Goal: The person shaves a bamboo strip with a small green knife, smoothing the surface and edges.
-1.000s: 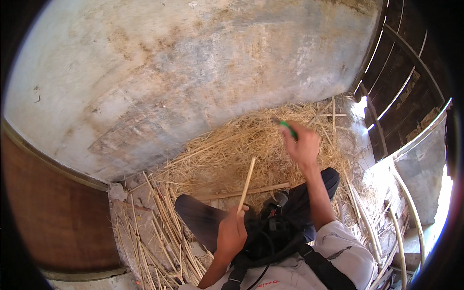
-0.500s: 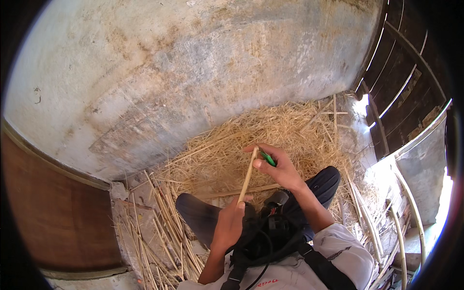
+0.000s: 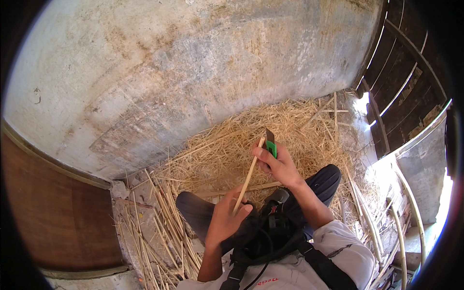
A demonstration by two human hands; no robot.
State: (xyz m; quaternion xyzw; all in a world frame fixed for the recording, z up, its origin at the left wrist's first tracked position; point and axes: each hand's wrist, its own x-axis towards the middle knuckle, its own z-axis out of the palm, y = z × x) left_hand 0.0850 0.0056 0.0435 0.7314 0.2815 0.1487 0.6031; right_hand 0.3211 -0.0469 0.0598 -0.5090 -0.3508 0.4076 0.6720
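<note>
You have the pale stick [image 3: 250, 176] slanting up in front of you between your two hands, above your crossed legs [image 3: 323, 186]. The step in hand looks like handling the stick's upper end close to the knife [image 3: 271, 148]. To do it well, steady the lower end first, keep your thumb off the edge's path, and point any stroke away from your legs and the other hand.

The fingers of your right hand [image 3: 278, 164] are closed around the knife's green handle, its dark blade standing up just beside the stick's tip; thumb and forefinger also seem to pinch the stick near that tip. Your left hand [image 3: 227, 215] is partly open, the stick's lower end lying between thumb and fingers; how firmly they grip, you cannot tell from here. Loose straw [image 3: 241, 125] covers the floor ahead, and more sticks [image 3: 164, 227] lie to your left.
</note>
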